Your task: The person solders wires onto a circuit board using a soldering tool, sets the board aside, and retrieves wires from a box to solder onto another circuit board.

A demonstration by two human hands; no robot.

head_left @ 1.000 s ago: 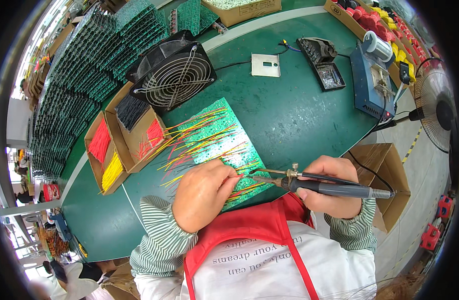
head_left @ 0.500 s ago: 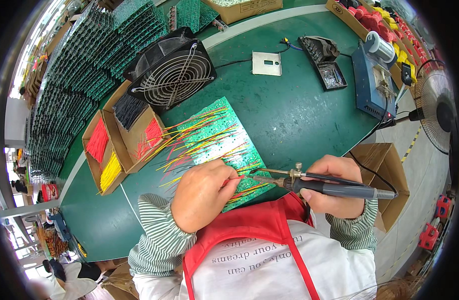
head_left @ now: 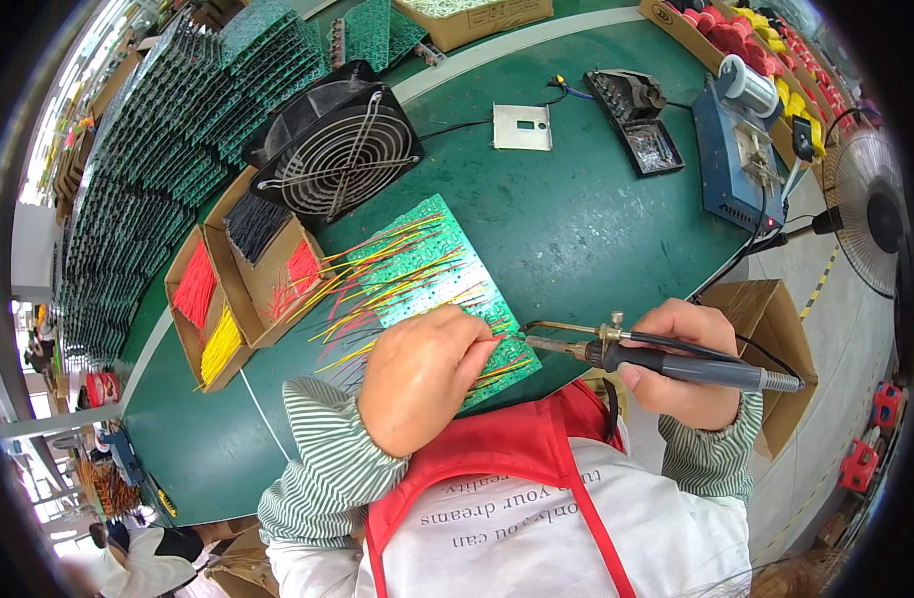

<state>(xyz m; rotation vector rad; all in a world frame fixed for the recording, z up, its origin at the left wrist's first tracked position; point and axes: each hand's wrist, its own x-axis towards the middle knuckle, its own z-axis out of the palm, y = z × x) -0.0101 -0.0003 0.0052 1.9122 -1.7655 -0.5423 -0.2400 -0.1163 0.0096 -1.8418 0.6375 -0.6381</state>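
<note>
left hand (head_left: pixel 424 377) shifted slightly, soldering iron (head_left: pixel 666 361) steadier

We see a green circuit board (head_left: pixel 427 269) lying flat on the green surface (head_left: pixel 576 219), bristling with red and yellow wires (head_left: pixel 377 269). A dark-handled soldering iron (head_left: pixel 666 361) lies level, its tip at the board's near edge.

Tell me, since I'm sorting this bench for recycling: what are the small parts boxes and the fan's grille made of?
The small parts boxes look like plain brown cardboard: matte, with folded flaps and raw edges. The fan's grille seems to be bare metal wire, thin concentric rings with a silvery shine, set in a black housing, probably plastic.
</note>
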